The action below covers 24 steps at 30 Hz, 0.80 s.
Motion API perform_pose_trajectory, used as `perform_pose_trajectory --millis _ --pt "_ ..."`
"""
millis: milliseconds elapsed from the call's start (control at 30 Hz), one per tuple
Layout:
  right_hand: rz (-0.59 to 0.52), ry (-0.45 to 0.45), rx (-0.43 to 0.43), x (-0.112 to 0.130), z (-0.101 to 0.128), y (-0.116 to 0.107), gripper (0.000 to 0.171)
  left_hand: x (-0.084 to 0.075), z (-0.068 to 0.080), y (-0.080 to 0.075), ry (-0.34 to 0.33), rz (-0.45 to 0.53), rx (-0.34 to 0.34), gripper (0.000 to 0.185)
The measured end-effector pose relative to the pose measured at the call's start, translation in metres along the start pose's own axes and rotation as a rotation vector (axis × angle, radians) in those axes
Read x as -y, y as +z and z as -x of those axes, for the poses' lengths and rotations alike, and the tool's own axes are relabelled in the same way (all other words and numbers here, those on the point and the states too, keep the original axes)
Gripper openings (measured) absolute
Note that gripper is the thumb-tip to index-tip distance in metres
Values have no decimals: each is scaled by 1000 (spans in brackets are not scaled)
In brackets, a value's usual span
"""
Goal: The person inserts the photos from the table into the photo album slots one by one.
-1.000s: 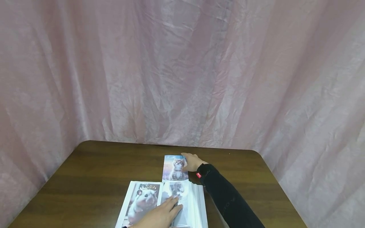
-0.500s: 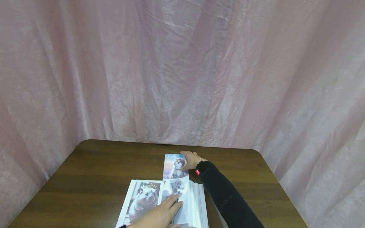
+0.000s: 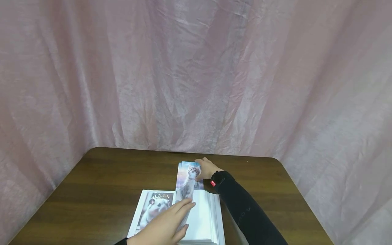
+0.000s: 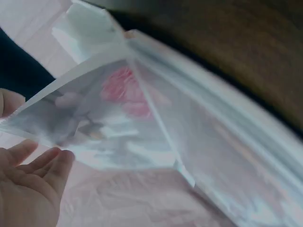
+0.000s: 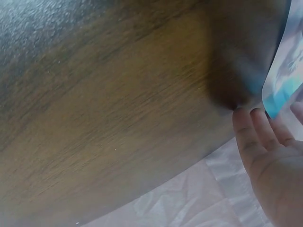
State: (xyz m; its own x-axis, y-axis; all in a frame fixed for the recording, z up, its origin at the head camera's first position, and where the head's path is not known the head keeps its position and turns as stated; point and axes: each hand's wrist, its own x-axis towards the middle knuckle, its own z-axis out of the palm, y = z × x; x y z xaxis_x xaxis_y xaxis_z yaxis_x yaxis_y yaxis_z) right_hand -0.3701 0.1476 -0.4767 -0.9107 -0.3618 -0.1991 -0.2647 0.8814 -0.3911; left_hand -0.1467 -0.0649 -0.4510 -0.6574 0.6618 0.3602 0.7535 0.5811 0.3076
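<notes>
An open photo album (image 3: 202, 216) with clear pockets lies at the table's near edge. Its left page carries a picture of a white animal in a crown (image 3: 154, 207). My left hand (image 3: 163, 223) pinches the free edge of a raised album page (image 3: 183, 195); in the left wrist view thumb and fingers (image 4: 61, 163) lie on either side of the page (image 4: 111, 118). Just behind the album is a kitten picture card (image 3: 185, 170), apparently with another under it. My right hand (image 3: 208, 169) holds its right edge, with the fingers (image 5: 244, 127) close to the tabletop.
The brown wooden table (image 3: 107, 183) extends to both sides of the album. A pink curtain (image 3: 183, 75) hangs behind its far edge. The right forearm in a black sleeve (image 3: 245, 207) passes along the album's right side.
My left hand has lifted the page that lay flat, tipping it leftward and uncovering a white page beneath. The right hand stays at the card's edge.
</notes>
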Motion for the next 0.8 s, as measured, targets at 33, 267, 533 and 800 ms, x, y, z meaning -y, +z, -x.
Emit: perform_pose_trajectory --millis 33,267,533,800 --pt "-5 4 2 1 1 0 95 0 1 -3 -8 4 -9 56" --pt "-24 -12 -3 2 4 -2 98 3 13 -21 -42 -39 -49 47" --pt "-34 -51 -15 0 4 -4 98 18 37 -34 -64 -165 -123 41" --pt "-17 -66 -38 0 1 1 95 31 60 -35 -177 -199 -85 34"
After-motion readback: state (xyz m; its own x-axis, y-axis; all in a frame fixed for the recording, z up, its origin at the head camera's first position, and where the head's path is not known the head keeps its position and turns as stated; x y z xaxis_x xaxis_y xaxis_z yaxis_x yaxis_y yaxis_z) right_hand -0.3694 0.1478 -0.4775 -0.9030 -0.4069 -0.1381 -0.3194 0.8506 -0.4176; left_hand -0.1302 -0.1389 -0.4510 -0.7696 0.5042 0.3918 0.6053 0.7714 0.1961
